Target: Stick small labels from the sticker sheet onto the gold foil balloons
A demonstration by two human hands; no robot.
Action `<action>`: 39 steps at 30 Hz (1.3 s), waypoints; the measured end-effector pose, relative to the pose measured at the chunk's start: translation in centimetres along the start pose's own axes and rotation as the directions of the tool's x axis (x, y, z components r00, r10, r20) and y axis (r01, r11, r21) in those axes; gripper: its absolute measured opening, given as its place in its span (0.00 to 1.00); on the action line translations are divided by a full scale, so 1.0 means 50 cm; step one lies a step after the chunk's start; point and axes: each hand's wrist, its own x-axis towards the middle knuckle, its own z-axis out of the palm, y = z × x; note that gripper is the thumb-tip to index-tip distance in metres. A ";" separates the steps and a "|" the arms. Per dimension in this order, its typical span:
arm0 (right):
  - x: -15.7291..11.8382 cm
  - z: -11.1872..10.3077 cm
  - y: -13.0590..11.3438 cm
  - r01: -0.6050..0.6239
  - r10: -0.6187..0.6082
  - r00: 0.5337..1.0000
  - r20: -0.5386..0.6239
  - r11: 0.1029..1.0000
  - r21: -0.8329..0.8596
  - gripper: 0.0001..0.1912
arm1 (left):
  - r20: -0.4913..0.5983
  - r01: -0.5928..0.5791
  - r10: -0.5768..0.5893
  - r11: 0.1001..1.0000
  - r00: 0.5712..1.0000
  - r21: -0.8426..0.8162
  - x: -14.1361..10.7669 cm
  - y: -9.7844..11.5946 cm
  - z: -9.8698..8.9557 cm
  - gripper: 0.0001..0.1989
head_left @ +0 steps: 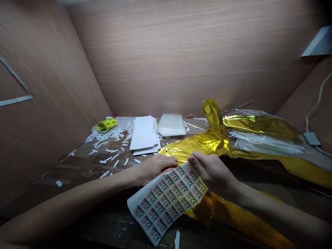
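Observation:
Both my hands hold a white sheet of small printed stickers [166, 202], each with a red prohibition symbol. My left hand [155, 168] grips its upper edge, and my right hand [212, 173] pinches the upper right part between thumb and fingers. The sheet hangs tilted over the table, its lower corner pointing toward me. Beneath and behind my hands lies a crumpled gold foil balloon [211, 138], with one narrow end standing up. My hands hide part of the foil.
Stacks of white paper [144, 133] and clear plastic sleeves [171, 125] stand at the back, beside a yellow sticker roll [107, 124] and white backing scraps [109, 140]. Wood-veneer panels [166, 52] enclose the desk. A cable and grey adapter [312, 139] lie at right.

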 end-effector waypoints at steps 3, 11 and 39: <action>0.009 0.027 0.028 -0.031 0.031 0.999 0.019 1.000 0.004 0.23 | 0.022 0.120 -0.118 0.970 0.993 -0.214 -0.013 -0.012 -0.004 0.15; -0.004 0.072 0.067 -0.110 0.107 0.993 -0.053 0.991 -0.069 0.24 | 0.017 0.306 -0.340 0.823 0.940 -0.479 -0.008 0.007 0.008 0.15; -0.017 0.062 0.039 -0.022 0.010 0.995 0.094 0.992 0.126 0.11 | -0.220 0.135 -0.139 0.990 0.966 -0.034 -0.012 0.018 0.039 0.08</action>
